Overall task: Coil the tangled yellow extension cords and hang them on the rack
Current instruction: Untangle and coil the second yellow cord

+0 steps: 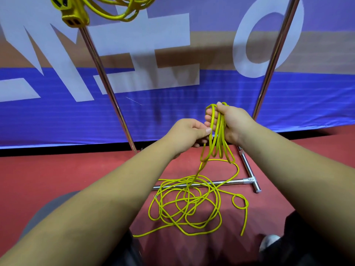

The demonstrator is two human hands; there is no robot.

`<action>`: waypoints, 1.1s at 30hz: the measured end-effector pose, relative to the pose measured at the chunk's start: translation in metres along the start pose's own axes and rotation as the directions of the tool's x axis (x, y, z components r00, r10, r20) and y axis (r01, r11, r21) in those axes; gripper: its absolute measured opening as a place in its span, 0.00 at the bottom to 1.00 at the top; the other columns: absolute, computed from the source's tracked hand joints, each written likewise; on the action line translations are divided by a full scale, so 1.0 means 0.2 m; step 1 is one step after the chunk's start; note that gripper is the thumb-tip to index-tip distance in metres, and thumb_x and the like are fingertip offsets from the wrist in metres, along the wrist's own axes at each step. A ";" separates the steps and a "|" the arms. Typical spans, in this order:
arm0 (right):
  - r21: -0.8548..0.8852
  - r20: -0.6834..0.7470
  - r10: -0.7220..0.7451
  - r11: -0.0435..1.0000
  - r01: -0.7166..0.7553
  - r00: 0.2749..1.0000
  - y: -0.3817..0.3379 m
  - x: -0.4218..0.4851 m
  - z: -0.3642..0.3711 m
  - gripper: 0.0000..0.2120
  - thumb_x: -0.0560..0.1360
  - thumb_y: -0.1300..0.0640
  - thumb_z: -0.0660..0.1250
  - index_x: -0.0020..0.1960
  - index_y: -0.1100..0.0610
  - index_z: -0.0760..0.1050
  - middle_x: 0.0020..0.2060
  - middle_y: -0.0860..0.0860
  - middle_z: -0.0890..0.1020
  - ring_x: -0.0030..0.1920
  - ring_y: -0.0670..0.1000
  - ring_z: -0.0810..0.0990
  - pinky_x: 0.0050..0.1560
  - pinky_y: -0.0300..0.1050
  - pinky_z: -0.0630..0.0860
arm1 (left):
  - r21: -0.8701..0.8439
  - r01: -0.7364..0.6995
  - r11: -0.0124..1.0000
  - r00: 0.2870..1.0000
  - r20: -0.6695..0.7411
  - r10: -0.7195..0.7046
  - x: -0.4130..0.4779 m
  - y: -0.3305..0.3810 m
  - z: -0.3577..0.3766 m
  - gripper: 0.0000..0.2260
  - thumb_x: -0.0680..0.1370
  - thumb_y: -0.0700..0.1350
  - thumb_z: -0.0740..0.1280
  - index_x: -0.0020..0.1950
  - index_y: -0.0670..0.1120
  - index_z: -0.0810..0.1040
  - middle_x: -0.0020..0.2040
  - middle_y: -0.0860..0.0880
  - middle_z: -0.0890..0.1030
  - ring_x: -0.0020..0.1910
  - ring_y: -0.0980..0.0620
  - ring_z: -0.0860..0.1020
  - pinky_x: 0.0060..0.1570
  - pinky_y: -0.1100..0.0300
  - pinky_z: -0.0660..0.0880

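Yellow extension cord [218,139], several long loops hanging straight down from gripping right hand [233,123], left hand [189,133] apparently pinching one strand, loose tangle spread on red floor [76,173] across rack [107,81] base bar

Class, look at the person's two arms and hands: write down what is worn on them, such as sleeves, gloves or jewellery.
Nothing is worn. The left hand and right hand are ungloved, with no rings showing; the left forearm and right forearm are bare to the frame's edge, with no sleeves, watch or bands visible.
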State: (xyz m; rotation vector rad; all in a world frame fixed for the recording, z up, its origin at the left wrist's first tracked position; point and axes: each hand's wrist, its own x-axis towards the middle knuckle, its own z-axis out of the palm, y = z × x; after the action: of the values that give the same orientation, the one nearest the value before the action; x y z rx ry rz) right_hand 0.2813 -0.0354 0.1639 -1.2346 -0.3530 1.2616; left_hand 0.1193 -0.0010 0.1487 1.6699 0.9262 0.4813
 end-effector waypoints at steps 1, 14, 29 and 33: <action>0.010 -0.004 0.002 1.000 -0.002 1.000 0.00 0.00 0.00 0.17 0.88 0.51 0.62 0.53 0.64 0.80 0.40 0.54 0.87 0.35 0.50 0.88 0.33 0.45 0.83 | -0.023 0.022 0.999 1.000 0.010 -0.022 -0.01 0.01 0.01 0.09 0.80 0.47 0.73 0.49 0.41 0.83 0.45 0.45 0.88 0.43 0.51 0.84 0.44 0.55 0.78; -0.169 0.299 0.166 0.978 -0.119 0.940 -0.10 -0.07 0.02 0.15 0.84 0.45 0.67 0.48 0.57 0.75 0.28 0.44 0.66 0.20 0.42 0.62 0.19 0.34 0.60 | 0.611 0.012 0.791 0.940 -0.277 0.200 0.10 0.00 -0.24 0.34 0.70 0.56 0.78 0.71 0.53 0.67 0.64 0.49 0.75 0.61 0.48 0.76 0.57 0.49 0.77; -0.396 0.510 0.273 0.916 -0.059 0.815 -0.13 -0.16 0.00 0.13 0.74 0.46 0.71 0.49 0.55 0.79 0.24 0.45 0.64 0.26 0.47 0.70 0.33 0.45 0.78 | 0.195 -0.143 0.970 0.989 0.061 0.133 0.08 0.10 -0.28 0.07 0.79 0.39 0.63 0.53 0.45 0.78 0.42 0.48 0.79 0.35 0.48 0.73 0.37 0.54 0.74; -0.427 0.503 0.187 0.903 0.054 0.844 -0.14 -0.15 -0.03 0.16 0.78 0.49 0.71 0.56 0.62 0.79 0.26 0.49 0.67 0.33 0.53 0.77 0.59 0.62 0.78 | 0.036 -0.127 0.991 0.991 -0.034 0.128 0.10 0.11 -0.31 0.07 0.80 0.39 0.61 0.48 0.48 0.77 0.41 0.46 0.78 0.30 0.49 0.66 0.35 0.53 0.71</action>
State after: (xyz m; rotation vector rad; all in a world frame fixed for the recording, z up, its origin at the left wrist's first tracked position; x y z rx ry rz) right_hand 0.2903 -0.0593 0.1971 -1.2410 -1.0517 1.6448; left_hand 0.0942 0.0522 0.1844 1.7637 0.8613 0.5869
